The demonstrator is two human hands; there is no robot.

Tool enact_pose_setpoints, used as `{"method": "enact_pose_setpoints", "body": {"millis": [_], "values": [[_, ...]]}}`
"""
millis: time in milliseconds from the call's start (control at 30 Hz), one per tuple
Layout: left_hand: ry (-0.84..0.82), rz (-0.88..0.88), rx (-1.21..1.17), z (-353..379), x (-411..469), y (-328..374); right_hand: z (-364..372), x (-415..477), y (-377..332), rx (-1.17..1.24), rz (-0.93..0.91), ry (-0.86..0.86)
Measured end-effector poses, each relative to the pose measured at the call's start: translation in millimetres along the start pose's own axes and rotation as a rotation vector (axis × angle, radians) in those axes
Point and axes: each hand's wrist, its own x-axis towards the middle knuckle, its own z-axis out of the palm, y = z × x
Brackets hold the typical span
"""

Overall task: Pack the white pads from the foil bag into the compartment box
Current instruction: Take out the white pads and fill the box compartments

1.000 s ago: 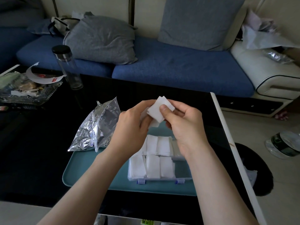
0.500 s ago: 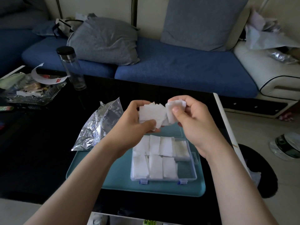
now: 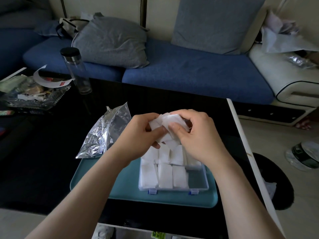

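White pads [image 3: 170,130]: loose bunch held at frame centre, just above the far row of the clear box [image 3: 198,188] on the teal tray [image 3: 120,187]; foil bag [image 3: 103,135] lies left of centre. Left hand [image 3: 138,133] grips the bunch from the left, while the right hand [image 3: 196,135] pinches the top pad with its thumb across it. The one unfilled slot visible is at the box's lower right, below the right hand; packed pads lie with long axis up-frame, so the pinched pad likely goes down-right, aligned likewise.
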Motion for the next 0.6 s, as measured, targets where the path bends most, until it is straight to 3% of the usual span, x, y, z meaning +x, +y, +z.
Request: {"method": "enact_pose_setpoints", "body": {"millis": [233, 433, 600], "values": [[0.051, -0.075, -0.248, 4.9, 1.6, 4.4, 2.6, 3.7, 0.9, 0.258, 0.111, 0.183], [0.115, -0.103, -0.275, 4.7, 2.6, 0.5, 1.4, 6.6, -1.7, 0.381, 0.252, 0.381], [0.081, -0.112, -0.362, 6.7, 0.3, 6.5, -6.2, 8.3, -14.7, 0.762, 0.445, 0.295]]}}
